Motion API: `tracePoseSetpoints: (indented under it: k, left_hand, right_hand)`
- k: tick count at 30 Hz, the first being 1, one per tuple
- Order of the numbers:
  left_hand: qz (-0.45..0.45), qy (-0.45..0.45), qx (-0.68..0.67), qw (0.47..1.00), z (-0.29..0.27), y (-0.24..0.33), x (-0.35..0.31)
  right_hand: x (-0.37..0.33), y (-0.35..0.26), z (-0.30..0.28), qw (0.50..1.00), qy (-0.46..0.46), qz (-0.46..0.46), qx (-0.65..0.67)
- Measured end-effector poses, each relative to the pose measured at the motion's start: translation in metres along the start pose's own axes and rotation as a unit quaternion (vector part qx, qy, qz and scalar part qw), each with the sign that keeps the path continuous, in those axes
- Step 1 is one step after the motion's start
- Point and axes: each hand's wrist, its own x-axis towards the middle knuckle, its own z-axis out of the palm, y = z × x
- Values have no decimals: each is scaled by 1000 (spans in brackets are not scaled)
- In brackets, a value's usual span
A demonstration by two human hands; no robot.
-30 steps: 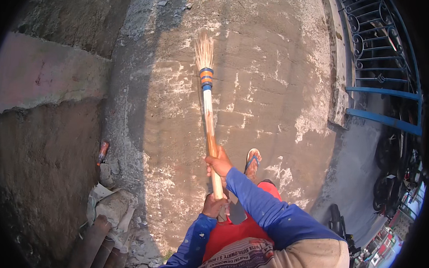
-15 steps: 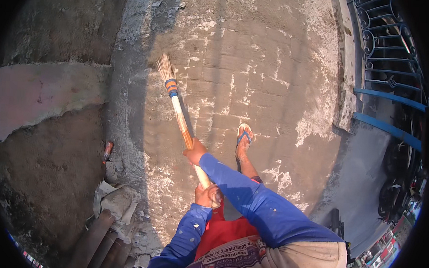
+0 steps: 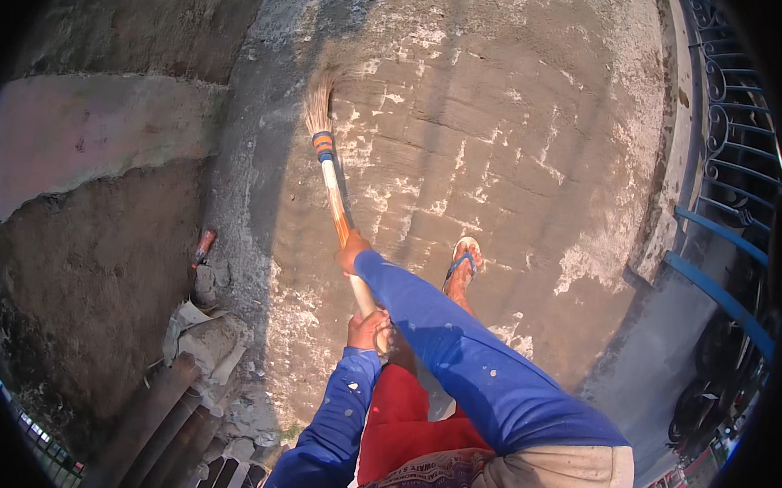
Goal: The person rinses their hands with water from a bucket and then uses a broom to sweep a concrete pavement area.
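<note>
A long-handled stick broom slants away from me, its thin bristles on the worn paving and blurred at the tips. Blue and orange bands bind the bristles to a handle that is white above and orange-brown lower down. My right hand wraps round the middle of the handle. Lower, near its end, my left hand is closed on it too. Both arms are in blue sleeves. My foot in a sandal stands on the paving to the right of the broom.
A rough wall rises on the left, with a small bottle at its foot. Below that lie rubble and a crumpled sack, beside dark planks or pipes. Blue metal railings run along the right edge.
The broom's bristle end has swung slightly to the right, and its handle stands a little steeper. Both hands still grip it. The whole view has shifted and turned somewhat.
</note>
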Motion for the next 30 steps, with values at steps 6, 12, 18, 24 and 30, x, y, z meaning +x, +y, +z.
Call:
tracePoseSetpoints:
  k: [6, 12, 18, 24, 30]
  left_hand:
    - [34, -76, 24, 996, 20, 6, -40]
    - [-86, -125, 330, 932, 25, -61, -24]
    - [-2, -45, 114, 992, 13, -16, 51]
    - [58, -28, 27, 998, 72, 34, -3]
    - [-87, -151, 99, 980, 83, -31, -68]
  right_hand:
    - [-48, -10, -9, 986, -3, -107, 126]
    - [-84, 118, -71, 935, 235, -53, 262]
    - [47, 46, -37, 995, 94, -2, -23]
    - [11, -37, -37, 988, 31, -144, -42]
    - [-108, 58, -115, 936, 132, -71, 320]
